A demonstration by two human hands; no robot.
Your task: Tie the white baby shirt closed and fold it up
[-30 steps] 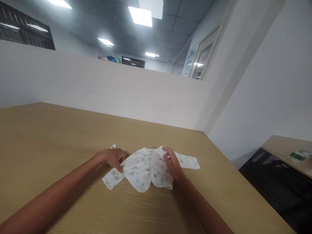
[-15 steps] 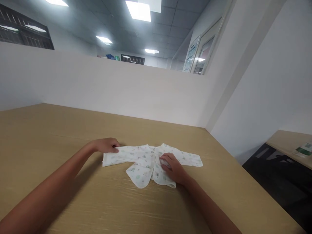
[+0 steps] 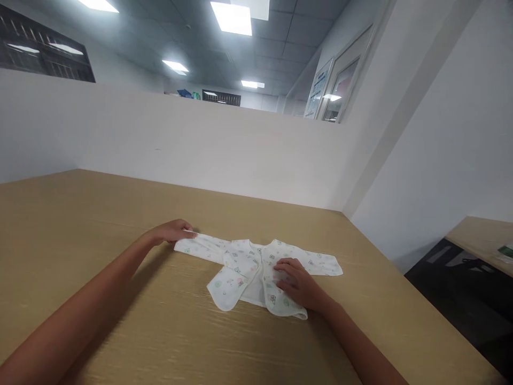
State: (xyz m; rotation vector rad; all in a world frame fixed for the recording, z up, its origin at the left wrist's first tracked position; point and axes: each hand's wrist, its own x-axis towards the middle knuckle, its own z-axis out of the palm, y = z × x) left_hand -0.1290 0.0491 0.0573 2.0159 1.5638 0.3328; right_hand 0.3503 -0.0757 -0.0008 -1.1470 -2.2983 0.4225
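Note:
A small white baby shirt (image 3: 240, 262) with little printed figures lies spread on the wooden table, its sleeves stretched out to both sides. Its front is partly parted, showing the inside of the back panel. My left hand (image 3: 176, 231) pinches the upper edge of the left sleeve near the cuff. My right hand (image 3: 298, 283) rests on the right front panel, fingers laid out on the cloth. The right sleeve (image 3: 324, 263) lies on the table beyond that hand.
The wooden table (image 3: 120, 198) reaches back to a low white partition (image 3: 208, 144). A white wall (image 3: 433, 149) rises on the right. Beyond the table's right edge, a lower wooden surface (image 3: 476, 235) carries a green and white package (image 3: 507, 251).
My left hand has drawn the left sleeve up and away, so it now slants. The shirt's front has parted wider, and my right hand has shifted slightly right with its panel.

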